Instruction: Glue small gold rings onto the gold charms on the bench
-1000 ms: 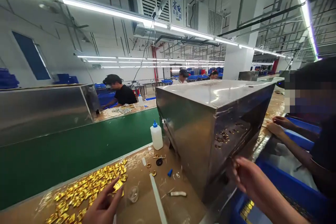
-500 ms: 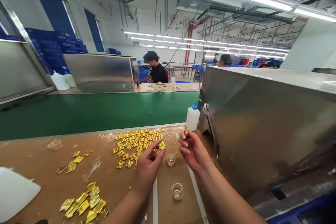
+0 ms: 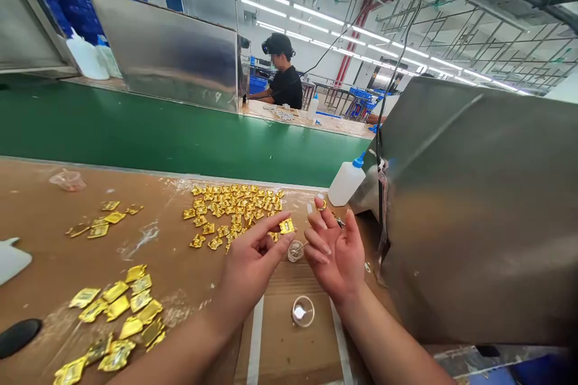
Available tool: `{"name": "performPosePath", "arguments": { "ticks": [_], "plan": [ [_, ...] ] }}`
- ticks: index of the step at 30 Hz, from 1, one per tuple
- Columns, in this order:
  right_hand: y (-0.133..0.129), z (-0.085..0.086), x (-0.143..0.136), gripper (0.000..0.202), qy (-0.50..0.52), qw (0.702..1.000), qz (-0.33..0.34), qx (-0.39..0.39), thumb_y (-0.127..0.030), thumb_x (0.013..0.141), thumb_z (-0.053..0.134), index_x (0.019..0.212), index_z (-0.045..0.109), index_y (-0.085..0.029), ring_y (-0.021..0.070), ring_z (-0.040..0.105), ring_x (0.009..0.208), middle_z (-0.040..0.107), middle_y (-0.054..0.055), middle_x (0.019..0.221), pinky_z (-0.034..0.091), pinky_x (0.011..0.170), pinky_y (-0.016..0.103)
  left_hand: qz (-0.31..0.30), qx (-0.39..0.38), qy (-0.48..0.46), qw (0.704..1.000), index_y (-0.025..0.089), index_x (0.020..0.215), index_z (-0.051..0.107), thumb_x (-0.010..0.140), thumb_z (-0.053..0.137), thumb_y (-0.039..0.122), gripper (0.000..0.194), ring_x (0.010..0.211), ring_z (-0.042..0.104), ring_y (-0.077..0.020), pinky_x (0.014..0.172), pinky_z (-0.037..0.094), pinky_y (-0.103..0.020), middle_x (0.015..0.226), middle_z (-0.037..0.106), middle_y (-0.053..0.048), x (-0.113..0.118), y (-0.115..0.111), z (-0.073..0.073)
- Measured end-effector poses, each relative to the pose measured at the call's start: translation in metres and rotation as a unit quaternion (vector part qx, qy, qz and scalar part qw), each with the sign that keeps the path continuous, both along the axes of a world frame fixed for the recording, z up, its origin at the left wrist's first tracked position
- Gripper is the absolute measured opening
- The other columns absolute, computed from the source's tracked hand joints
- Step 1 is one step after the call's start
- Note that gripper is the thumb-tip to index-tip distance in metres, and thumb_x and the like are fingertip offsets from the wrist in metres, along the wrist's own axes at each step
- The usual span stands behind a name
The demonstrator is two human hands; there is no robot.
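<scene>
My left hand [image 3: 253, 258] pinches a small gold piece [image 3: 286, 227] between thumb and fingertips. My right hand [image 3: 336, 249] is palm up beside it, fingers apart and slightly curled, with a small gold ring-like item [image 3: 322, 206] at the tip of one finger. Beyond my left hand, many gold pieces [image 3: 235, 204] lie spread over the brown table. Between my hands stands a small clear cup [image 3: 295, 251] with a thin stick in it. Nearer to me is another clear cup [image 3: 303, 311] with something whitish inside.
More gold pieces [image 3: 117, 307] lie at left. A white bottle with a blue cap [image 3: 347, 183] stands beside a metal box [image 3: 474, 210] at right. Behind runs a green belt [image 3: 180, 132]; a person in black [image 3: 286, 81] sits beyond it.
The view has tilted and shifted. My right hand has opened, its thumb now apart from its fingers. My left hand still pinches the gold piece, now held closer to my right hand.
</scene>
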State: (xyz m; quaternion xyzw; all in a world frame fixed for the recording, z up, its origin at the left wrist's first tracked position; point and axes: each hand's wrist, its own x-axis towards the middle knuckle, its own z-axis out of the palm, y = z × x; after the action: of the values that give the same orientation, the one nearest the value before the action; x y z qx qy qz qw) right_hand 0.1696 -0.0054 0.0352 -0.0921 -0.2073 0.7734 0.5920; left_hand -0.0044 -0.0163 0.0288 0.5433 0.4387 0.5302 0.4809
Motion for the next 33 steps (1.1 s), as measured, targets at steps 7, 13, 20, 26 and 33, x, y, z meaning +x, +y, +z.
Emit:
{"name": "performPosePath", "arguments": {
  "ticks": [7, 13, 20, 26, 33],
  "plan": [
    [-0.002, 0.001, 0.002, 0.052, -0.021, 1.000, 0.007, -0.013, -0.059, 0.102, 0.049, 0.135, 0.061, -0.021, 0.0088, 0.026, 0.052, 0.050, -0.004, 0.080, 0.035, 0.041, 0.016, -0.015, -0.002, -0.016, 1.000, 0.023, 0.128, 0.075, 0.087, 0.077, 0.045, 0.047, 0.057, 0.040, -0.0121, 0.051, 0.031, -0.024, 0.065, 0.057, 0.002, 0.002, 0.008, -0.004],
    [-0.004, 0.006, 0.003, 0.060, -0.077, 0.997, 0.000, -0.007, -0.067, 0.096, 0.054, 0.136, 0.062, -0.022, 0.0092, 0.020, 0.051, 0.049, -0.004, 0.079, 0.030, 0.039, 0.016, -0.023, -0.026, -0.015, 0.999, 0.020, 0.121, 0.078, 0.081, 0.082, 0.044, 0.047, 0.059, 0.046, -0.0136, 0.051, 0.033, -0.025, 0.072, 0.066, -0.003, 0.000, 0.012, -0.004],
    [-0.007, 0.011, 0.002, 0.066, -0.104, 0.994, -0.002, -0.013, -0.073, 0.095, 0.048, 0.135, 0.062, -0.023, 0.0102, 0.013, 0.053, 0.048, -0.004, 0.078, 0.024, 0.036, 0.017, -0.035, -0.029, -0.014, 0.999, 0.020, 0.120, 0.078, 0.082, 0.082, 0.045, 0.046, 0.068, 0.052, -0.0130, 0.059, 0.042, -0.024, 0.096, 0.075, -0.006, -0.001, 0.010, 0.002],
    [-0.009, 0.012, 0.002, 0.063, -0.133, 0.991, -0.015, -0.010, -0.075, 0.095, 0.046, 0.133, 0.064, -0.026, 0.0112, 0.013, 0.053, 0.048, -0.004, 0.076, 0.024, 0.038, 0.018, -0.026, -0.031, -0.012, 0.999, 0.019, 0.120, 0.078, 0.081, 0.083, 0.044, 0.047, 0.073, 0.057, -0.0140, 0.060, 0.043, -0.024, 0.095, 0.075, -0.007, -0.001, 0.012, -0.001],
    [-0.009, 0.013, 0.002, 0.063, -0.127, 0.992, -0.014, -0.004, -0.073, 0.096, 0.046, 0.132, 0.064, -0.024, 0.0100, 0.012, 0.053, 0.043, -0.005, 0.076, 0.022, 0.037, 0.016, -0.031, -0.030, -0.014, 0.999, 0.020, 0.120, 0.078, 0.081, 0.083, 0.044, 0.046, 0.080, 0.061, -0.0161, 0.062, 0.046, -0.024, 0.102, 0.076, -0.008, 0.000, 0.012, -0.003]
  ]
}}
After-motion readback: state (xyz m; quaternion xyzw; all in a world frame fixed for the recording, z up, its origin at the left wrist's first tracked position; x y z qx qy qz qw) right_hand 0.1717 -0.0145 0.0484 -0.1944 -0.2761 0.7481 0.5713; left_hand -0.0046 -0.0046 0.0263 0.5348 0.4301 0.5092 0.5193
